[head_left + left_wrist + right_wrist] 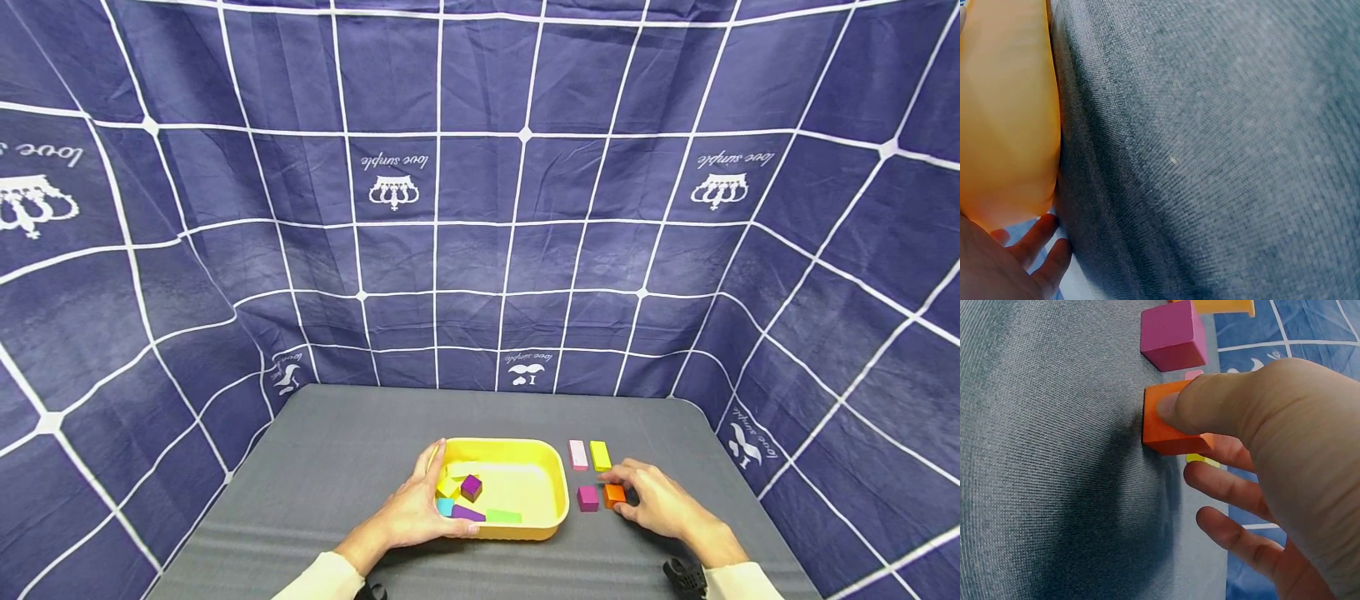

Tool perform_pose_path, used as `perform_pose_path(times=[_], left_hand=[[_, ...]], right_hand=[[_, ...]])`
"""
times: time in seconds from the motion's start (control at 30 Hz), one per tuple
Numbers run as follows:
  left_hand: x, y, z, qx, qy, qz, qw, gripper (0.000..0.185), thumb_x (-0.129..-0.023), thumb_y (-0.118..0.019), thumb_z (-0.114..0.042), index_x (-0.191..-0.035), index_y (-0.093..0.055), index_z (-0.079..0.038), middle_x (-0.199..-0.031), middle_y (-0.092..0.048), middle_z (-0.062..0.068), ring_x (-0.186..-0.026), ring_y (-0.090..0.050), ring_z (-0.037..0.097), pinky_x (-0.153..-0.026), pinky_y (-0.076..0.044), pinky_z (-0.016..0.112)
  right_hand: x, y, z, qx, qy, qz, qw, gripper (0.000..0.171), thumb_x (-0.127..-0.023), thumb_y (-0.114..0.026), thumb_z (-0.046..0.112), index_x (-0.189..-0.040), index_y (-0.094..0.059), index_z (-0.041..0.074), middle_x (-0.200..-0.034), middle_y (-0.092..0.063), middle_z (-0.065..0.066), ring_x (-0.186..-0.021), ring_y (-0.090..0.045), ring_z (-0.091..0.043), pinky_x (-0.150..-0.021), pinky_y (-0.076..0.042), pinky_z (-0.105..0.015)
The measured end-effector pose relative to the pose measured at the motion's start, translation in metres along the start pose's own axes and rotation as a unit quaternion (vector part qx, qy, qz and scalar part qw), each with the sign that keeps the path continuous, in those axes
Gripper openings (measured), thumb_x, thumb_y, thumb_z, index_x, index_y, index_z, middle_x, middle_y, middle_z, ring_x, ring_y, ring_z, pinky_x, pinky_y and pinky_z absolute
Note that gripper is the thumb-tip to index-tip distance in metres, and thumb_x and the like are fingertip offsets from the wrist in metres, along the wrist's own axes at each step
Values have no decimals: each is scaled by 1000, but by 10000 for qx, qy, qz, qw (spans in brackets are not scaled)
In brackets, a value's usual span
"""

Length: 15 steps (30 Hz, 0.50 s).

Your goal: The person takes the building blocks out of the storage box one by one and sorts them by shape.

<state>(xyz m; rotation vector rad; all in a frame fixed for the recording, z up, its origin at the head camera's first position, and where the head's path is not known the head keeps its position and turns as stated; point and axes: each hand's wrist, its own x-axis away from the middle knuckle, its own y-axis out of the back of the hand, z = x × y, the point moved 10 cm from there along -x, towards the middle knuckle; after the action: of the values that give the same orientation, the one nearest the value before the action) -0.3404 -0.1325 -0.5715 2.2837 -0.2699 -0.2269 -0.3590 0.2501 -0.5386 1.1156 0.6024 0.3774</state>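
My left hand [416, 504] holds the yellow tray [564, 479] by its left end, thumb along the near rim and fingers around the far left corner. Inside the tray lie a dark purple cube [471, 487], a flat green block [503, 517], a purple block [468, 513], a light blue block [445, 507] and yellow pieces [448, 487]. To the right of the tray, my right hand [656, 498] pinches an orange cube [1166, 422] on the table, thumb on its near face. A magenta cube [1169, 334] sits just left of the orange one.
Behind the two cubes, a pink block [577, 454] and a yellow block [600, 456] lie side by side on the grey table [360, 442]. Dark blue cloth [480, 183] with white lines hangs around the back and sides.
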Motion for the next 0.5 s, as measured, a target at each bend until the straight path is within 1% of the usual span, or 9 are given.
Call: perform_pose_path(times=[0.1,0.27,0.33,0.5], left_hand=[[0,0,0,-7,8,-2,10000,156,-73,-103,-74,-187,-20,-8,-193,-23,12,-144,-67,43,-119,-58,71],[0,0,-1,-18,22,-6,10000,156,-73,-103,-74,-187,-20,-9,-193,-24,13,-144,-67,43,-118,-58,72],[0,0,-1,-13,29,-5,10000,155,-73,-103,-73,-187,-20,-9,-193,-24,13,-143,-67,43,-117,-58,72],[1,1,0,-10,14,-21,10000,155,-72,-102,-74,-187,-21,-9,-193,-24,12,-144,-67,43,-117,-58,72]], right_hand=[[0,3,2,131,-29,-88,9999,46,-85,-101,11,-128,-85,18,-115,-78,10,-100,-76,-8,-89,-68,-41],[-2,10,8,393,99,-331,9986,49,-83,-102,10,-129,-85,18,-118,-79,6,-106,-80,-20,-93,-68,-48],[-3,12,9,486,121,-403,9979,51,-83,-101,9,-130,-85,17,-119,-79,4,-107,-80,-22,-93,-68,-48],[-9,19,16,715,163,-596,9955,53,-82,-99,6,-132,-85,17,-118,-78,2,-103,-80,-25,-89,-68,-46]])
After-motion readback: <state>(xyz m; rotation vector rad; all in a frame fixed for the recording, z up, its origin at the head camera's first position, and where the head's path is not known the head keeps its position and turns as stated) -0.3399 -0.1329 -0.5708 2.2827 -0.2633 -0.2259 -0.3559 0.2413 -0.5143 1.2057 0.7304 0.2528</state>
